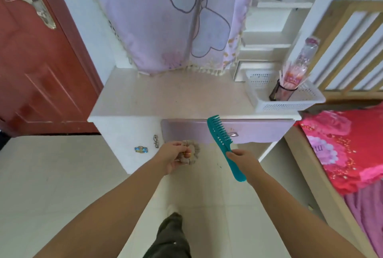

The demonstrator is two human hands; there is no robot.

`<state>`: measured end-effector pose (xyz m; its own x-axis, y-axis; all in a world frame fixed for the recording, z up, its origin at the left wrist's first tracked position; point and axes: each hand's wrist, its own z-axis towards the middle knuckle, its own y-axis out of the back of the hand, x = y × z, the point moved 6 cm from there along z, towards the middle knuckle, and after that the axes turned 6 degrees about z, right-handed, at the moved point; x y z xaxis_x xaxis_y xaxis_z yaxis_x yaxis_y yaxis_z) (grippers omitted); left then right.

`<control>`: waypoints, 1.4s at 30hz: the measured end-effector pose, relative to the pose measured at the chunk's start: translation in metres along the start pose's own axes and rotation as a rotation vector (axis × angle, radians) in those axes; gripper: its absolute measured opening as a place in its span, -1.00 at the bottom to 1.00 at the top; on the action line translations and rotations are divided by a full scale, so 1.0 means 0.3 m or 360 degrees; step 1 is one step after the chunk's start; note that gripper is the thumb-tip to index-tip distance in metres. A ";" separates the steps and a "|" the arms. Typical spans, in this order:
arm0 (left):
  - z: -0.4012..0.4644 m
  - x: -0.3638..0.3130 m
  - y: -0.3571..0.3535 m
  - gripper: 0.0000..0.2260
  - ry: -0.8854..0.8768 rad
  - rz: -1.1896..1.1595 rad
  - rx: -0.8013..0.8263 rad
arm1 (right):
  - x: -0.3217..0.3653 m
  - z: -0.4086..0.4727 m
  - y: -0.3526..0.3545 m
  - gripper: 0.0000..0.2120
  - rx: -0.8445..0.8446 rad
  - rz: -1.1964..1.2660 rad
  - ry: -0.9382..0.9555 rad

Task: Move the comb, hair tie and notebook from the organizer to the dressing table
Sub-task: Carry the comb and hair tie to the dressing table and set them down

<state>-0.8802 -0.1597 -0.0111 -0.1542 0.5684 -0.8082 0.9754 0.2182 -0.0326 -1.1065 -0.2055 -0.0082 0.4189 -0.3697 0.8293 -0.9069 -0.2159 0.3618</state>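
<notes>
Two hands: ruffled fabric hair tie [191,152] left, toothed plastic comb [222,143] right.

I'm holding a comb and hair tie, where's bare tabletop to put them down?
The tabletop is bare from its left edge to the basket, in front of the curtain. Only the right corner is crowded, where the basket holds a cup.

Dressing table [165,96] top bare across left and centre, open from the front edge. White basket [290,100] blocks the right end; curtain [165,29] fringe hangs over the back edge.
</notes>
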 end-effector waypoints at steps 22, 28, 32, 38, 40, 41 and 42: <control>1.211 -0.495 -0.175 -0.92 0.0310 0.0428 -0.0143 | 0.292 1.167 -0.067 -0.73 -0.0247 -0.0214 -0.0311; 1.223 -0.530 -0.169 -0.82 -0.0041 0.1089 -0.0295 | 0.289 1.184 -0.021 -0.63 -0.0428 -0.0183 -0.0190; 1.219 -0.544 -0.158 -0.70 -0.0134 0.1230 -0.0363 | 0.278 1.202 0.053 -0.63 -0.0529 -0.0189 -0.0186; 1.202 -0.535 -0.153 -0.62 -0.0143 0.1416 -0.0322 | 0.256 1.179 0.023 -0.71 -0.0419 -0.0243 -0.0106; 1.199 -0.533 -0.142 -0.60 -0.0130 0.1445 -0.0310 | 0.260 1.178 0.021 -0.69 -0.0379 -0.0272 -0.0091; 1.197 -0.536 -0.135 -0.60 -0.0117 0.1466 -0.0311 | 0.262 1.178 0.025 -0.67 -0.0378 -0.0269 -0.0110; 1.195 -0.542 -0.129 -0.60 -0.0118 0.1502 -0.0316 | 0.263 1.177 0.034 -0.64 -0.0392 -0.0267 -0.0120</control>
<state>-0.8364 -0.5450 -0.0893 0.6963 0.5282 -0.4860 0.6469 -0.1684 0.7437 -1.0668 -0.5561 -0.0895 0.5576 -0.4155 0.7186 -0.8045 -0.0573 0.5912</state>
